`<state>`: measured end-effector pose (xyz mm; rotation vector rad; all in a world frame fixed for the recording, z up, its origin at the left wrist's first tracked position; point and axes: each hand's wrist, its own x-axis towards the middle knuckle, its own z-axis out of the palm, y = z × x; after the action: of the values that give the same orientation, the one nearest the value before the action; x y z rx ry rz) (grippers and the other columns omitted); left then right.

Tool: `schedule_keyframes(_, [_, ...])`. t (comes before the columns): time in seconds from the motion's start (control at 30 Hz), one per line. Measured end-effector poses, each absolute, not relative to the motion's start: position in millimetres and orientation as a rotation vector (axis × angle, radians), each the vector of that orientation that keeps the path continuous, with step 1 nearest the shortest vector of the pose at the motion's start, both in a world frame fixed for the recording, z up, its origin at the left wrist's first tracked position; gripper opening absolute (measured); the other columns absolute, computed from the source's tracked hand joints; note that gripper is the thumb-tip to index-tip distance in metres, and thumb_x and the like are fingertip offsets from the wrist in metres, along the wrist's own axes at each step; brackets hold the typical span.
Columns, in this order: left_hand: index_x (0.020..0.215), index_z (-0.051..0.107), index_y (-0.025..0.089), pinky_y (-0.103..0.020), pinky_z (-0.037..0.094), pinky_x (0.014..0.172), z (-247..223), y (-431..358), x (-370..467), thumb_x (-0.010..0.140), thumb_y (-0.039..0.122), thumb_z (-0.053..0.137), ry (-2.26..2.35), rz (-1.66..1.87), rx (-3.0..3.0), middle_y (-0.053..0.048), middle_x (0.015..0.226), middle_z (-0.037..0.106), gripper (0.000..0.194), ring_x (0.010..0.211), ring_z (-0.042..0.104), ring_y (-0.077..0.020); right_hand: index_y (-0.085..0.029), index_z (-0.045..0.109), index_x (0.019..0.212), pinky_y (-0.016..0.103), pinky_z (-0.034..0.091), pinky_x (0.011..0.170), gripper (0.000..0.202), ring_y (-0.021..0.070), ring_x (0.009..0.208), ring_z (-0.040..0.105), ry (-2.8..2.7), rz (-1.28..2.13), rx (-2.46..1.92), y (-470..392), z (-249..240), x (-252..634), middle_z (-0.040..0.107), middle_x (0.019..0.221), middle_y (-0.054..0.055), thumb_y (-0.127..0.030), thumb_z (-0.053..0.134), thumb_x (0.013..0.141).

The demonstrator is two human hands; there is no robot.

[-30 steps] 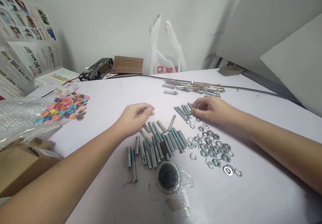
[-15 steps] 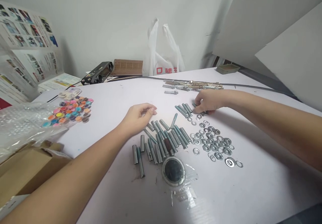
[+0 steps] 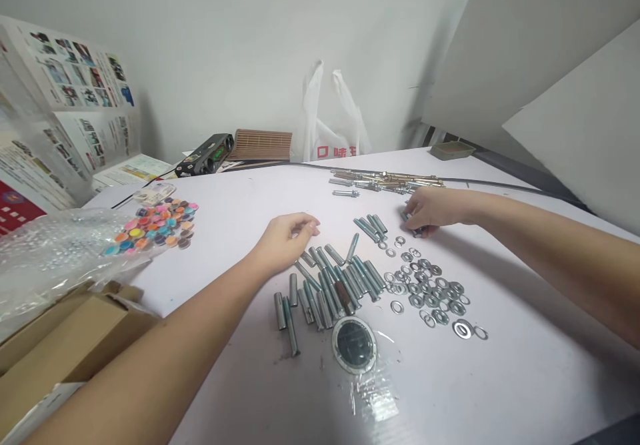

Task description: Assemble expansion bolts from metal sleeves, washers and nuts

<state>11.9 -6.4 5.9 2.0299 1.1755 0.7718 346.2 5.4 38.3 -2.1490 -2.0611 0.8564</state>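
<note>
Hardware covers the white table (image 3: 500, 391): roughly two dozen grey metal sleeves (image 3: 333, 283) lie in a loose heap, with four more sleeves (image 3: 371, 225) in a short row beyond, and some thirty washers and nuts (image 3: 425, 288) are scattered to their right. The left hand (image 3: 287, 238) rests loosely curled and holding nothing, just beside the heap, while the right hand (image 3: 431, 208) is closed, fingertips pinching a small metal part on the table past the washers. A white plastic bag (image 3: 333, 121) at the wall bears red characters too cropped to read, and about thirty coloured caps (image 3: 155, 225) lie at left.
</note>
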Motion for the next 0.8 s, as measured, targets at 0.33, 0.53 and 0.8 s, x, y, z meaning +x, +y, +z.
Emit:
schedule_keyframes(0.33, [0.100, 0.071, 0.019, -0.033, 0.049, 0.085, 0.4, -2.9, 9.1, 0.090, 0.032, 0.052, 1.145, 0.803, 2.031, -0.005, 0.096, 0.075, 0.025, 0.093, 0.067, -0.0205, -0.019, 0.057, 0.058, 0.029, 0.045, 0.055, 0.027, 0.0144, 0.056, 0.051, -2.079, 1.226, -1.839, 7.7, 57.1, 296.3, 0.057, 0.059, 0.004, -0.038, 0.064, 0.075])
schedule_keyframes(0.53, [0.099, 0.071, 0.019, -0.033, 0.048, 0.085, -1.8, -0.7, 9.1, 0.089, 0.030, 0.053, 1.136, 0.818, 2.001, -0.005, 0.094, 0.075, 0.023, 0.093, 0.067, -0.0199, -0.026, 0.069, 0.105, 0.033, 0.046, 0.053, 0.035, 0.0248, 0.071, 0.063, -2.231, 0.628, -2.202, 22.2, 60.7, 305.2, 0.069, 0.097, 0.009, -0.042, 0.062, 0.075])
schedule_keyframes(0.8, [0.097, 0.072, 0.019, -0.034, 0.048, 0.085, 0.4, -2.0, 11.1, 0.089, 0.030, 0.053, 1.154, 0.813, 2.004, -0.005, 0.093, 0.075, 0.024, 0.089, 0.067, -0.0196, -0.021, 0.070, 0.078, 0.035, 0.046, 0.063, 0.018, 0.0224, 0.071, 0.061, -2.531, 0.681, -2.045, 22.6, 46.8, 327.2, 0.069, 0.080, 0.006, -0.035, 0.059, 0.075])
